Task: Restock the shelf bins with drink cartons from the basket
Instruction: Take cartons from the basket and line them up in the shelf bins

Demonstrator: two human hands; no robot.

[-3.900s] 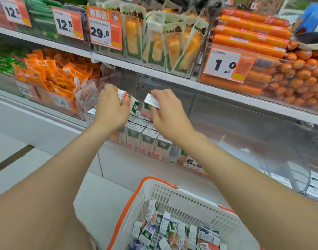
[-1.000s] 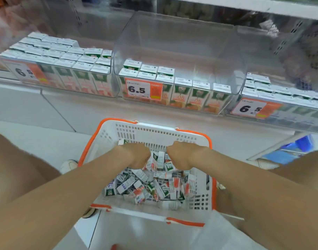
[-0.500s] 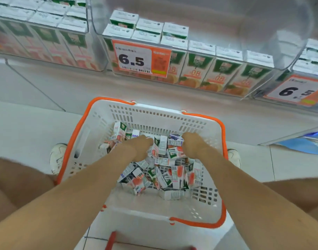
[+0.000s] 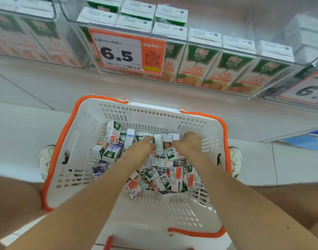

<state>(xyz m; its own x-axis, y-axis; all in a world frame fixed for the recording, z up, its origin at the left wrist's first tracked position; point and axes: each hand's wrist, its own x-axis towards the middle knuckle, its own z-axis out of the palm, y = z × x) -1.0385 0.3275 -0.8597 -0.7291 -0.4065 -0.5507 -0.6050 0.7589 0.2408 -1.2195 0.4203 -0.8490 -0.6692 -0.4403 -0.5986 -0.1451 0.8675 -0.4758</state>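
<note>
– Fingers point(image 4: 185, 137) of my right hand point(image 4: 188, 144) are curled over one end of a white carton point(image 4: 168, 137) that lies sideways on top of the heap. I read that as a grip.
– And the left?
– My left hand point(image 4: 142, 148) has its fingertips down at that carton's other end. Whether they pinch it, or the upright one just beside it, I cannot tell.
– Take me through it from your side outward.
– My forearms reach in over the near rim of the basket point(image 4: 154, 114), which sits on the floor between my shoes point(image 4: 46, 159). The bottom by the near edge is bare mesh. The pile point(image 4: 163, 179) of loose cartons runs from the middle to the far wall, tumbled every way. Both hands are at its far end. Beyond the far rim is the bin point(image 4: 244, 20) with the 6.5 tag point(image 4: 118, 49). It is several rows deep at its left corner and one row deep along the right.
– Which step, then?
– Picking from the basket, I judge. Plenty is left to move.
– Next move?
– Lift the carton clear of its neighbours, turn it upright with the label forward, and set it behind the front row at the bin's right side.
</note>
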